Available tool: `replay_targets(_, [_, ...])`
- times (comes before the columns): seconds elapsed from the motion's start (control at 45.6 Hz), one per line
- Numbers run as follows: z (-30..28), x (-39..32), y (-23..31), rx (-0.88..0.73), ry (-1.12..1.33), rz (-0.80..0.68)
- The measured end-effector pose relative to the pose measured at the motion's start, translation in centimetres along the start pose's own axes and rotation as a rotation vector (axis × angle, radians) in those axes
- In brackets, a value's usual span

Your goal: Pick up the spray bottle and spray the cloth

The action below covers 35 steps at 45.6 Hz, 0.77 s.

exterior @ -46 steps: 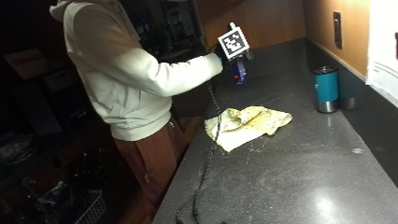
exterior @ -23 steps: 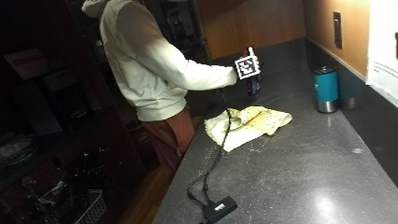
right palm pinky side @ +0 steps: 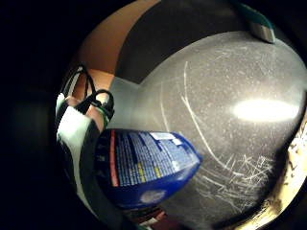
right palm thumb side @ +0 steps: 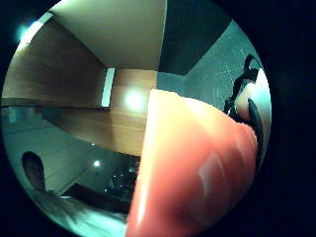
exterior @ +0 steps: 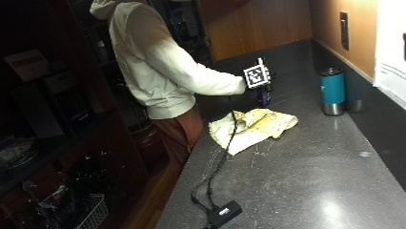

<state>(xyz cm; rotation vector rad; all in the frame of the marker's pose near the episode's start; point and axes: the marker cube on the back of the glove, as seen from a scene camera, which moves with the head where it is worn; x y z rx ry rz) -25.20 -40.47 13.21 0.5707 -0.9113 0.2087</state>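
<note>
Dark speckled countertop [exterior: 304, 191]: crumpled yellow cloth [exterior: 254, 125], teal tumbler [exterior: 332, 90] near wall.

No text can be made out anywhere. The bottle [right palm pinky side: 144, 165] carries a blue label with lines of white print, a red stripe along one edge and small yellow patches, but the letters are too fine to read. On the wall above the bench [exterior: 329, 181], a white sheet [exterior: 394, 52] bears rows of small print, also unreadable. The teal cup [exterior: 332, 90] shows no lettering.
</note>
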Motion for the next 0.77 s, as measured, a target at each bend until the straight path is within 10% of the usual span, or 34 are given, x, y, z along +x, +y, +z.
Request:
replay_targets(0.329, [-2.9, 1.8, 3.4, -0.278, 0.18, -0.01])
replay_targets(0.768, [-10.4, 1.0, 5.3, -0.26, 0.273, -0.036])
